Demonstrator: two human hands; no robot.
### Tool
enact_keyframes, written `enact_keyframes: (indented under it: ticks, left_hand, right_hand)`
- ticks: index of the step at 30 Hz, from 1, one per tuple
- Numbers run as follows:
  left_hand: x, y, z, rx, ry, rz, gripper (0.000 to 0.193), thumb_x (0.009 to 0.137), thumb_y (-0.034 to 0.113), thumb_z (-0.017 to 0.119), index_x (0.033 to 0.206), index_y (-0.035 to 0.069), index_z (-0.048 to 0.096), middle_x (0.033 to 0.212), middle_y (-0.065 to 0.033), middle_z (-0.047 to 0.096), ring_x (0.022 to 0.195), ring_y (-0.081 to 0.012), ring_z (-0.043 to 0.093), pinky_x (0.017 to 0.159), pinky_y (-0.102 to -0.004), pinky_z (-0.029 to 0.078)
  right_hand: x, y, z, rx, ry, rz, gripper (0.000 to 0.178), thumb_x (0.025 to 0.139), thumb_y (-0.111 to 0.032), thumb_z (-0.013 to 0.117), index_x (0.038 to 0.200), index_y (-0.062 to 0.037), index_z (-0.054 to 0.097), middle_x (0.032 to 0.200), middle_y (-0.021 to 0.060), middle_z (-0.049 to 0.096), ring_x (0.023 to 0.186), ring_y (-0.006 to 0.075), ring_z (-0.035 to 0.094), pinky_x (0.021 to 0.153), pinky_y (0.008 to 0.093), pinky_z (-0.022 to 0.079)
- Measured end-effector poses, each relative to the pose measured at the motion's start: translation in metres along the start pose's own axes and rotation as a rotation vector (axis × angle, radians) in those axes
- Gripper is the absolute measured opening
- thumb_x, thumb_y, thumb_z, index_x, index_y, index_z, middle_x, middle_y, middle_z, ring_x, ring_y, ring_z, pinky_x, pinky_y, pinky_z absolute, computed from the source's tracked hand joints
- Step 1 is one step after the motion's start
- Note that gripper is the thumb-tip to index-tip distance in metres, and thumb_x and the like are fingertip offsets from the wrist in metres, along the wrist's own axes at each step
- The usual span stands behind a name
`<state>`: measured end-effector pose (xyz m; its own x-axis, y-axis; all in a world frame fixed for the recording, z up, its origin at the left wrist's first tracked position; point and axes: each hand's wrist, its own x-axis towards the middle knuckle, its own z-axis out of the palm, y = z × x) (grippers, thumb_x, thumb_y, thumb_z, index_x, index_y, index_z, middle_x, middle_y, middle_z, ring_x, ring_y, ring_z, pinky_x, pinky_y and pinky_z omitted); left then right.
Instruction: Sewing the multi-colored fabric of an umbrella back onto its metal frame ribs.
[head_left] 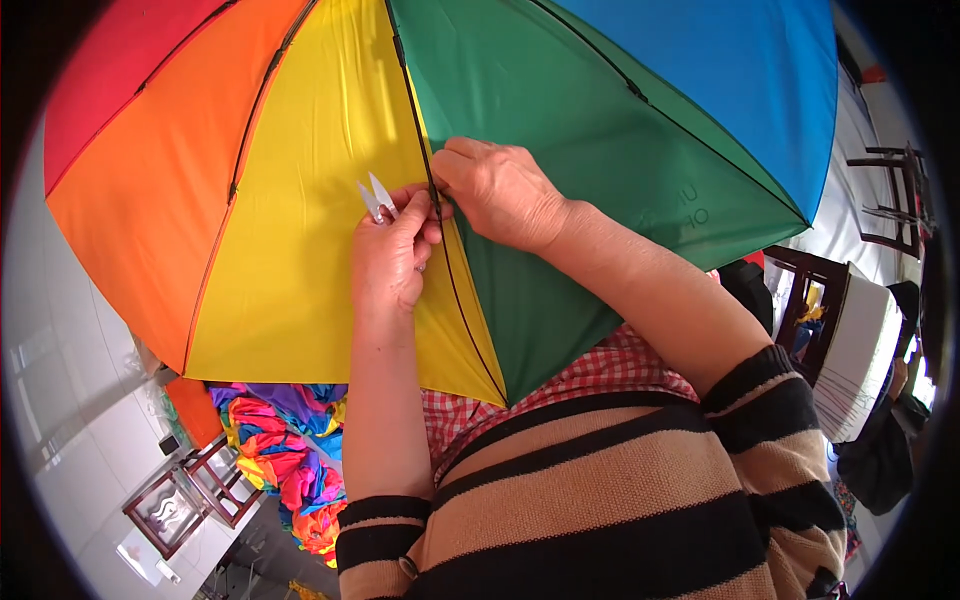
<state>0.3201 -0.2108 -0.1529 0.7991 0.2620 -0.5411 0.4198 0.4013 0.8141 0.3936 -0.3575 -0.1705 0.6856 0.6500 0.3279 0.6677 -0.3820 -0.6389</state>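
See a reddish-brown wooden chair (165, 510) near the lower left corner of the pale tiled floor (60, 335). Toward its right edge, note a dark wooden chair (893, 210) and black bundle (880, 458).

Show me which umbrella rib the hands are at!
The rib between the yellow panel and the green panel: the left hand and right hand meet there; no hand touches the other ribs.

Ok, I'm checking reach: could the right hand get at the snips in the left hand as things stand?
Probably yes: the right hand is close, and the snips stick out blades-first. But the black rib runs between, and the left hand hides most of their other end.
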Motion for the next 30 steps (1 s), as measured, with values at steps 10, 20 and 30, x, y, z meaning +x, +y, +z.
enact_keyframes:
  ticks: [10, 20, 30]
  left_hand:
    - [-0.001, -0.011, 0.002, -0.039, 0.108, 0.068, 0.015, 0.096, 0.016, 0.053, 0.088, 0.003, 0.055, 0.081, -0.0141, 0.068, 0.053, -0.0073, 0.052, 0.04, -0.0183, 0.03]
    - [-0.001, -0.01, -0.002, 0.019, 0.057, 0.073, 0.018, 0.097, 0.019, 0.052, 0.09, 0.002, 0.053, 0.084, -0.0175, 0.069, 0.054, -0.0089, 0.056, 0.039, -0.0197, 0.029]
    - [-0.002, -0.008, 0.002, 0.004, 0.114, 0.059, 0.019, 0.096, 0.018, 0.053, 0.089, 0.001, 0.055, 0.084, -0.0189, 0.069, 0.054, -0.0097, 0.058, 0.038, -0.0195, 0.028]
  right_hand:
    - [-0.008, 0.001, -0.008, 0.168, 0.087, 0.134, 0.021, 0.078, 0.002, 0.06, 0.098, -0.0051, 0.058, 0.095, 0.0108, 0.059, 0.082, 0.0328, 0.063, 0.069, 0.0391, 0.052]
    - [-0.011, 0.002, -0.008, 0.169, 0.057, 0.149, 0.02, 0.078, 0.002, 0.06, 0.097, -0.0046, 0.059, 0.097, 0.0108, 0.059, 0.081, 0.0317, 0.063, 0.069, 0.038, 0.053]
    - [-0.01, 0.002, -0.009, 0.172, 0.06, 0.132, 0.018, 0.078, 0.001, 0.061, 0.095, -0.0044, 0.059, 0.095, 0.0108, 0.059, 0.08, 0.0311, 0.063, 0.069, 0.0375, 0.053]
